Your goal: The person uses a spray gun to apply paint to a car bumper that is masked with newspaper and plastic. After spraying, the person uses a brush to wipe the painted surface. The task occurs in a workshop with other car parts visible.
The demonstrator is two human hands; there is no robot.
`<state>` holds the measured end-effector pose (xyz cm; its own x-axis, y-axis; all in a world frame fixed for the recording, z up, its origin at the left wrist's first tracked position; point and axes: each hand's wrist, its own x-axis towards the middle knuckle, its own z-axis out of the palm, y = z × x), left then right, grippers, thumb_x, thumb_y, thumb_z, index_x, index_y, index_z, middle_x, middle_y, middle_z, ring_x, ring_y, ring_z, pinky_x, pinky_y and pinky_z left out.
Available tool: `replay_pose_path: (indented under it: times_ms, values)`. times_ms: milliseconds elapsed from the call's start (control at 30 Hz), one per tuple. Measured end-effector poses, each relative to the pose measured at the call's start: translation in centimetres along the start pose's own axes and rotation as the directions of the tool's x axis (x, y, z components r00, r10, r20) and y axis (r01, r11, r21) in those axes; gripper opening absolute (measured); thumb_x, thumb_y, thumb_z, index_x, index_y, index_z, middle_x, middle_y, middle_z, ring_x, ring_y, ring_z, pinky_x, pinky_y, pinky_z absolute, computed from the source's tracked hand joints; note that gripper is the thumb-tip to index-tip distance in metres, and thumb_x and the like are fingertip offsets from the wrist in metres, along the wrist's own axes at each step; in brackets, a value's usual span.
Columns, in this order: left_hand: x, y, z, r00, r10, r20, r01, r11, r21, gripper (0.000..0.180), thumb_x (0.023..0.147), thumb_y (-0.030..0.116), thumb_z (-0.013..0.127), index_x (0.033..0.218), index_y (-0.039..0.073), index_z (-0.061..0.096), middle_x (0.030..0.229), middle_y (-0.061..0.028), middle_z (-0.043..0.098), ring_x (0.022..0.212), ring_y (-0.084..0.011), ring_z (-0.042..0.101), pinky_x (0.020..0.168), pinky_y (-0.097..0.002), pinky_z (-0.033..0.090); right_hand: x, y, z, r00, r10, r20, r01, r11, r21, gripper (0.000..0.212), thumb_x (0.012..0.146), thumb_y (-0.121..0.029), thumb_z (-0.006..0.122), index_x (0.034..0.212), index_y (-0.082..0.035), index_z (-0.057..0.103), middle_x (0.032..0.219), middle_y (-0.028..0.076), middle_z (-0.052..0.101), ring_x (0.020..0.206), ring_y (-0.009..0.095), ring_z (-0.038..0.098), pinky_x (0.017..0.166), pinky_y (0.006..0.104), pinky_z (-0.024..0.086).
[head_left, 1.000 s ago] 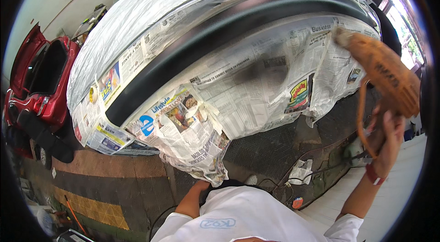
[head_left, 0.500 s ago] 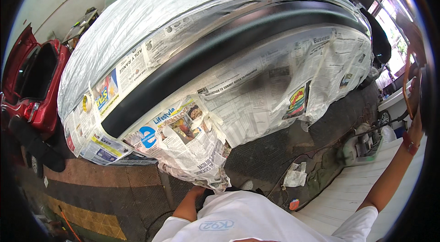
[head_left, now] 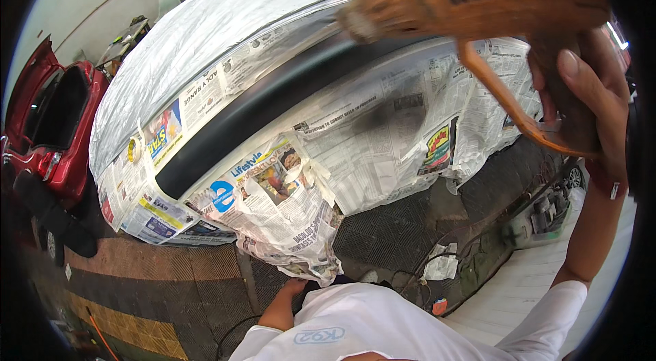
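Observation:
My right hand (head_left: pixel 593 84) is wrapped round the handle of an orange heat gun (head_left: pixel 427 2), raised close to the camera at the upper right. Its nozzle points left, across the view of a glossy black car body strip (head_left: pixel 266 94). Newspaper sheets (head_left: pixel 369 135) mask the panel below the strip, and more newspaper runs along its upper edge. Low at my waist, beside the crumpled lower end of the newspaper, is my left hand (head_left: pixel 295 286); its fingers are mostly hidden. A silvery plastic sheet (head_left: pixel 225 26) covers the car above.
A red car (head_left: pixel 72 135) stands at the left with its lid raised. A tape roll (head_left: pixel 134 150) lies against the masking at the left end. On the floor to the right are a crumpled paper (head_left: pixel 441 262), cables and an orange scrap (head_left: pixel 439 306).
My right hand has swung in from the far right edge, bringing the heat gun into full view in front of the strip. The left hand stays low by my waist.

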<state>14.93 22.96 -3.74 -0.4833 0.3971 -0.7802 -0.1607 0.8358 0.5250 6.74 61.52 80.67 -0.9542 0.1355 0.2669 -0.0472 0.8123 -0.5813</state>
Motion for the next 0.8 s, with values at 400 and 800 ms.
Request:
replay_pose_path:
  times_ms: [400,800]
  values:
    - [-2.5,1.9,-0.3,0.985,-0.173,0.017,0.173,0.971,-0.166,0.056,0.096,0.052,0.064,0.130,0.007,0.069,0.138,-0.0205,0.065,0.132,-0.0346,0.059,0.111,-0.0428,0.045,3.1,-3.0,-0.7,0.998,-0.046,-0.033,0.042,0.993,-0.111,0.048,0.101,-0.041,0.061,0.126,0.000,0.056,0.083,0.006,0.061,0.060,0.008,0.057,0.054,0.0216,0.048]
    - [-3.4,3.4,1.7,0.977,-0.208,-0.035,0.203,0.972,-0.118,0.052,0.097,0.053,0.062,0.131,0.014,0.071,0.139,-0.0160,0.066,0.133,-0.0339,0.059,0.112,-0.0438,0.045,3.4,10.7,-14.6,0.975,0.013,-0.220,-0.057,0.980,-0.192,0.051,0.096,-0.051,0.070,0.119,-0.006,0.059,0.081,0.001,0.062,0.056,0.006,0.059,0.047,0.0180,0.048]
